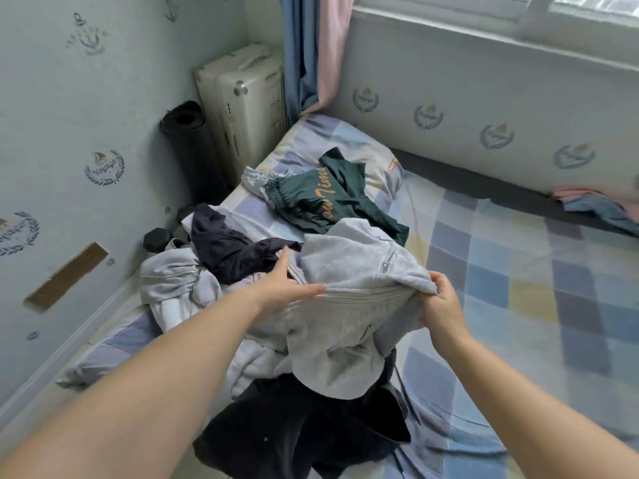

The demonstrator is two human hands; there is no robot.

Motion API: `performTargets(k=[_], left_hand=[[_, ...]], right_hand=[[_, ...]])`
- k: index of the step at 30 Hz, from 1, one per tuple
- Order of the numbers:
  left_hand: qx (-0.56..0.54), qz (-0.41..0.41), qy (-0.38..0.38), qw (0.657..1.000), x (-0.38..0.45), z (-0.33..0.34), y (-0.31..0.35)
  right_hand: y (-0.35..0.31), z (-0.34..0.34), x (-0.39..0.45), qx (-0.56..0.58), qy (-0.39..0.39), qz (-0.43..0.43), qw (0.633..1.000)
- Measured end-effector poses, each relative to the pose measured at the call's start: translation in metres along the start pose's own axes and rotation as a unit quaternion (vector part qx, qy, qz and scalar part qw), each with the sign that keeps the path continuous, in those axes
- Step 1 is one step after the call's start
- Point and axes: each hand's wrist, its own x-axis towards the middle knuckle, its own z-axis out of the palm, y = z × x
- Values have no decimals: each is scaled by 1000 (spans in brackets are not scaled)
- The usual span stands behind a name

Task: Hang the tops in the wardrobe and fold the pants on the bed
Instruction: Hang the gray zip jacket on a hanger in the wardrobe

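Against the wall on your left, a black rolled mat (188,140) and a cream hard-shell suitcase (242,98) stand in the corner, out of the work. Next comes the pile on the checked pastel bedsheet (518,271): a dark navy crumpled garment (228,247) lies over pale grey clothing, with a dark green printed top (318,198) further back near the pillow.

Your left hand (283,288) reaches in with fingers straight and thumb raised, flat against the light grey fleece garment (349,305); it holds nothing, and I judge it is there to steady or spread the cloth along the ribbed band. The garment drapes down between both hands, its lower part hanging over a black garment (294,426) at the near edge of the bed.

Your right hand (441,302) has its fingers curled tight round the garment's right corner, bunching it. So the cloth lies mostly left of and below that pinch, lifted clear of the pile. Whether it is a top or pants I cannot tell yet.
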Motion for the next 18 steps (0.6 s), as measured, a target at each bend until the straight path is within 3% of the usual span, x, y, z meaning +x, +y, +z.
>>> performTargets(k=[4,7,11,12,14,18], left_hand=[[35,40,-10,999,-11,41,8],[100,146,50,983,-22,47,41],[202,274,52,939,-51,53,113],[244,299,49,921,-59,56,131],[327,335,41,883,-73,62,166],[450,390,38,803,-115,73,231]], right_hand=[[-3,-29,-11,-27,33,5,999],[-2,-64,-19,-166,-14,-28,986],[-11,-98,-31,-446,-170,-60,877],[-23,-101,-34,-457,-202,-59,864],[-55,-102,-34,-411,-245,-67,876],[-134,-108,-25,-364,-162,-157,904]])
